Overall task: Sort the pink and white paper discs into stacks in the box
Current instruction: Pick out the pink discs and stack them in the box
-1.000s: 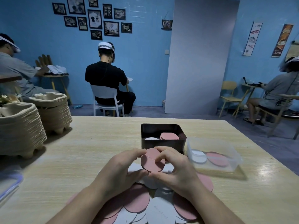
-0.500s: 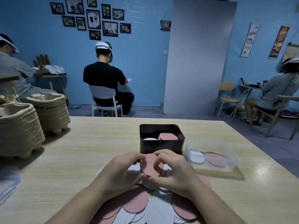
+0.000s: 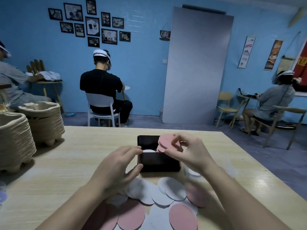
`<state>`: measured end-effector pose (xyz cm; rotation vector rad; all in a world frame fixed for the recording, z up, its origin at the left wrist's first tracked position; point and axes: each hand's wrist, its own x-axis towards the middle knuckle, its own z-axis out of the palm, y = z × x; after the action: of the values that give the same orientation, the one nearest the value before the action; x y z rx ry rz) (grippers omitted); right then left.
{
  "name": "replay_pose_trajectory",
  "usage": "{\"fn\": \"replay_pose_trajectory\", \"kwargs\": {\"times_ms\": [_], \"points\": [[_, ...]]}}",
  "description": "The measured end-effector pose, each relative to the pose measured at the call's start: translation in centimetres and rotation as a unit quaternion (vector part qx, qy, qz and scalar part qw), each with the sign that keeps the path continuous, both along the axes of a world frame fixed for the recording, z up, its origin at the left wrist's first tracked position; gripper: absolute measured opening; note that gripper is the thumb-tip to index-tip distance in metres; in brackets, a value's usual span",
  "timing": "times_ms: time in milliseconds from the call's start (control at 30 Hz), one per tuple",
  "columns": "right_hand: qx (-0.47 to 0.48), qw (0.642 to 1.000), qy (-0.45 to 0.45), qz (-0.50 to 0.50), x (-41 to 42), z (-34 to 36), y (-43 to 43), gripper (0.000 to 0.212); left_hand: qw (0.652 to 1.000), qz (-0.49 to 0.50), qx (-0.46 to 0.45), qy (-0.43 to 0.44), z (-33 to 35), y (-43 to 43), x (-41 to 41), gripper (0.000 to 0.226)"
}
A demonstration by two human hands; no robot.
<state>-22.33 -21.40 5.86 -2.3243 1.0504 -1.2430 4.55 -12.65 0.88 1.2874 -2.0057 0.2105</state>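
Left hand (image 3: pixel 119 165): curled round near-left corner of black box (image 3: pixel 159 162), fingers over rim, thumb on front wall. Right hand (image 3: pixel 192 151): fingertips pinch pink discs (image 3: pixel 167 143), tilted over box's right half. White stack (image 3: pixel 148 151) inside, left. Loose discs (image 3: pixel 166 195) on surface (image 3: pixel 66 163), near side of the box.

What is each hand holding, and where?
Right hand pinches a pink disc by its lower right edge; left hand grips the black box at its near-left corner.
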Motion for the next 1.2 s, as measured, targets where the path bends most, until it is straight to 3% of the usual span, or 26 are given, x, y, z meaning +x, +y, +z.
{"fn": "replay_pose_trajectory", "kwargs": {"times_ms": [233,633,867,1033,1200], "points": [[0.051,0.995,0.062,-0.067,0.4,0.1,-4.8,0.03,0.997,0.011,0.03,-0.074,-2.1,-0.8,0.5,0.063],[0.055,0.984,0.118,-0.12,1.8,-1.2,-6.6,0.038,0.997,-0.015,0.078,-0.015,-1.6,-0.1,0.2,0.066],[0.032,0.98,0.161,-0.111,1.6,-1.1,-6.7,0.025,0.997,-0.014,0.069,-0.012,-1.7,0.0,0.4,0.062],[0.002,0.982,0.142,-0.122,1.2,-1.3,-6.3,0.017,0.998,-0.011,0.057,0.016,-1.3,0.6,1.3,0.052],[-0.053,0.992,0.068,-0.092,1.2,-1.2,-3.4,0.012,0.997,0.03,0.059,0.041,-0.1,1.8,3.7,0.035]]}}
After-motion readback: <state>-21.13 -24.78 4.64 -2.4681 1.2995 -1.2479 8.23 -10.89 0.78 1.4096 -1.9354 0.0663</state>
